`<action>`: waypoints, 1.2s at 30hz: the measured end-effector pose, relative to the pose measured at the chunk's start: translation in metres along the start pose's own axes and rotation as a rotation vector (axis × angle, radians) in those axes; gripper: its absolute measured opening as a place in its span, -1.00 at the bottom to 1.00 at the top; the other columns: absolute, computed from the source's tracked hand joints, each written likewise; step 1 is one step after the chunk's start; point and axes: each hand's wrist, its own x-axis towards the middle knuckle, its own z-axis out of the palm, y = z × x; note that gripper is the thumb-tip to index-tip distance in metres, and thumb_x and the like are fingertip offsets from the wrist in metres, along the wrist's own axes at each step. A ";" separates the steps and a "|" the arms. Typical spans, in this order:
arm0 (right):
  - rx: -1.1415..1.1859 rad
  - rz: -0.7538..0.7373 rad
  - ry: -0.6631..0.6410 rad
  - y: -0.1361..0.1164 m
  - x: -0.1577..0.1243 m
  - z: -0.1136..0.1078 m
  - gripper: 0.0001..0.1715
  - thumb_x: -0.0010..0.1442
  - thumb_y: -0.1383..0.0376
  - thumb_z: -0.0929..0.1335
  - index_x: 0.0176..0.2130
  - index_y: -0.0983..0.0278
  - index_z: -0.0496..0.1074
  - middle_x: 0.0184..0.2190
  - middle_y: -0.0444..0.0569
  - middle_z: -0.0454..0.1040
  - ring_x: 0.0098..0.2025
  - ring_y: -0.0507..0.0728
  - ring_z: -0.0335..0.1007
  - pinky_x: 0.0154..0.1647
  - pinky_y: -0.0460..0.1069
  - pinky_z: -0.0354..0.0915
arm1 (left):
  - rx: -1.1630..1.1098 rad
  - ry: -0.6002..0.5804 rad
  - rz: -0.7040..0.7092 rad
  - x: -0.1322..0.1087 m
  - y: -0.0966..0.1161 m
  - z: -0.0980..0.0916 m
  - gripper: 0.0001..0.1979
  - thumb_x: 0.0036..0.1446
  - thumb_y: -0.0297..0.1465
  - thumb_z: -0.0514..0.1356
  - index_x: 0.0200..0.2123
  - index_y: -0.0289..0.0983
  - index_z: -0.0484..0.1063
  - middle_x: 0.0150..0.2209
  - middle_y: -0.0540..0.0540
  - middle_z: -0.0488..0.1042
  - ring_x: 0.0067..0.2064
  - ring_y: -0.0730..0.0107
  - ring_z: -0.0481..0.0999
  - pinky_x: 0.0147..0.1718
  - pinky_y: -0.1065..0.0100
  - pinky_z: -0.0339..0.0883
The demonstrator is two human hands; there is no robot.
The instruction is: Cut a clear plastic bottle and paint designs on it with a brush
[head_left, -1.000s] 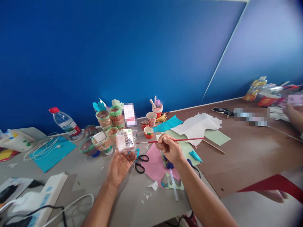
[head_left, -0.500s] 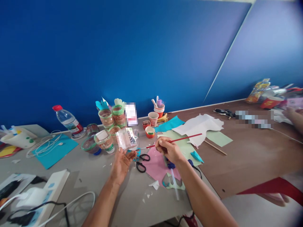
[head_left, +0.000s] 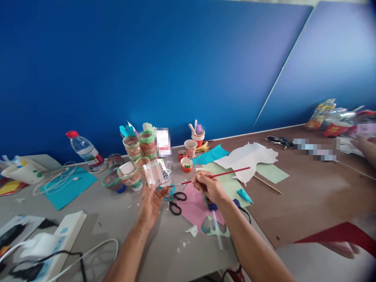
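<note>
My left hand (head_left: 150, 205) holds a clear plastic cup (head_left: 156, 173) with a dark leaf-like pattern, tilted on its side above the table. In my right hand (head_left: 208, 186) is a thin red brush (head_left: 230, 172), pinched near its middle. The brush's tip points left and meets the fingertips of my left hand. Black-handled scissors (head_left: 175, 203) lie just below the brush tip. Small red paper cups, one (head_left: 186, 165) with something green inside, stand behind it. Decorated cups (head_left: 132, 146) with green rims are stacked beyond my left hand.
A bottle (head_left: 86, 150), a cable on blue paper (head_left: 63, 196) and a power strip (head_left: 66, 239) are at left. Pink paper (head_left: 192, 207), white paper (head_left: 249, 156) and a stick (head_left: 268, 184) lie centre-right. Another person's hand (head_left: 364, 145) is at the right edge.
The clear cup in my left hand has turned slightly, and the view has shifted a little. Both hands stay nearly where they were, with the brush still at the left fingertips.
</note>
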 end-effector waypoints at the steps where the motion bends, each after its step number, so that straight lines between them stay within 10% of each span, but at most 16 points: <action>1: 0.033 -0.011 0.000 0.000 0.000 0.000 -0.72 0.08 0.17 0.35 -0.52 0.30 0.46 -0.77 -0.19 0.21 -0.69 -0.03 0.01 -0.60 -0.06 -0.10 | -0.001 -0.003 -0.007 0.000 0.000 -0.001 -0.59 -0.19 -0.12 0.41 -0.37 -0.23 0.39 -0.33 -0.02 0.61 -0.33 0.28 0.62 -0.19 0.27 0.44; 17: 0.155 -0.165 0.214 0.002 0.012 -0.004 -0.71 0.10 0.14 0.37 -0.20 0.25 0.43 -0.70 -0.22 0.27 -0.62 0.01 0.09 -0.53 -0.04 0.00 | -0.044 -0.019 0.009 0.004 -0.005 -0.011 -0.64 -0.06 -0.17 0.37 -0.27 -0.22 0.38 -0.35 0.01 0.58 -0.33 0.33 0.60 -0.21 0.28 0.46; 36: 0.122 -0.267 0.434 0.002 0.013 0.009 -0.77 -0.02 0.26 0.41 -0.29 0.25 0.43 -0.52 -0.13 0.47 -0.57 0.00 0.22 -0.53 -0.05 0.11 | 0.000 -0.055 0.043 -0.001 -0.003 -0.007 -0.54 -0.09 -0.19 0.37 -0.13 -0.21 0.35 -0.29 -0.01 0.55 -0.34 0.31 0.58 -0.20 0.24 0.43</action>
